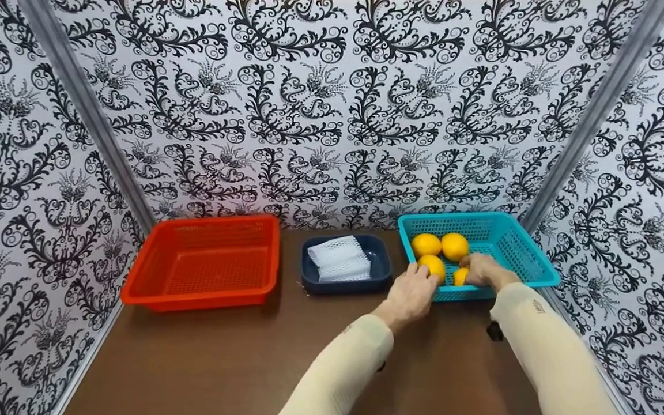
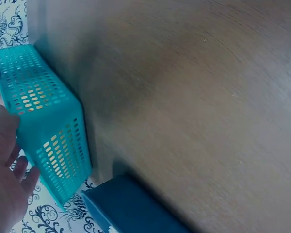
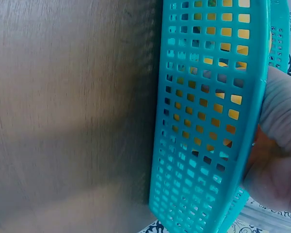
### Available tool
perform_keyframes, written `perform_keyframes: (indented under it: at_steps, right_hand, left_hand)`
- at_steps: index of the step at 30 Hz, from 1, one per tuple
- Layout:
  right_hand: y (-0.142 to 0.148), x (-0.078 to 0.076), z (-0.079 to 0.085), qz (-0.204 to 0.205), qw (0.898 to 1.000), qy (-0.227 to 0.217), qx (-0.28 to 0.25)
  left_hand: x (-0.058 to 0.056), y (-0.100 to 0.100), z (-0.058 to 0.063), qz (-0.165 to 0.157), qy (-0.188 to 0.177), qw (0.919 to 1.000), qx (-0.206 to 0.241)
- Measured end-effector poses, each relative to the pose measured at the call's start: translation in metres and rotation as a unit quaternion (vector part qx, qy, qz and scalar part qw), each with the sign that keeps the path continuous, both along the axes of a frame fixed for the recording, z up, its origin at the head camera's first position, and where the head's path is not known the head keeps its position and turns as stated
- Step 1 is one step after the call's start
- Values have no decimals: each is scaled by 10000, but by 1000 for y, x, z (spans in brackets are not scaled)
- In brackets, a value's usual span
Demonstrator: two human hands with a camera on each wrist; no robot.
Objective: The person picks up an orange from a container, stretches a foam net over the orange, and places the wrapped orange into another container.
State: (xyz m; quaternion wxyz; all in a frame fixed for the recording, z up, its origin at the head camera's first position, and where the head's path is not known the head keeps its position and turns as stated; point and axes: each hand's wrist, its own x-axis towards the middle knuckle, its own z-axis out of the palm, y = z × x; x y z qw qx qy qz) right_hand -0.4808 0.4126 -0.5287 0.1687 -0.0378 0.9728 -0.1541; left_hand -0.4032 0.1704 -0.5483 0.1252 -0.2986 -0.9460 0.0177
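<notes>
Several oranges lie in the turquoise basket (image 1: 513,253) at the right. My left hand (image 1: 414,293) reaches over the basket's near left corner and grips an orange (image 1: 431,267), with fingers on its near side. In the left wrist view, the outer fingers of that hand (image 2: 7,165) spread loosely outside the basket wall. My right hand (image 1: 482,270) is inside the basket and holds another orange (image 1: 460,276), partly covered by the fingers. From the right wrist, this hand (image 3: 279,141) shows bent over the rim, its fingertips hidden behind the perforated wall.
A dark blue tray (image 1: 346,286) holding folded white foam netting (image 1: 340,259) stands left of the turquoise basket. Farther left is a red basket (image 1: 217,271). All stand on a brown table (image 1: 205,357) against patterned walls (image 1: 320,115).
</notes>
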Motion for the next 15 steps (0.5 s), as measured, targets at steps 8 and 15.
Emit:
perform_keyframes:
  at_steps: [8, 15]
  right_hand:
    - [-3, 4, -2, 163, 9993, 98, 323]
    - [-3, 8, 0, 208, 9990, 158, 362]
  left_hand:
    - [7, -2, -3, 7, 146, 9999, 73]
    - [8, -4, 3, 2, -81, 10000, -6]
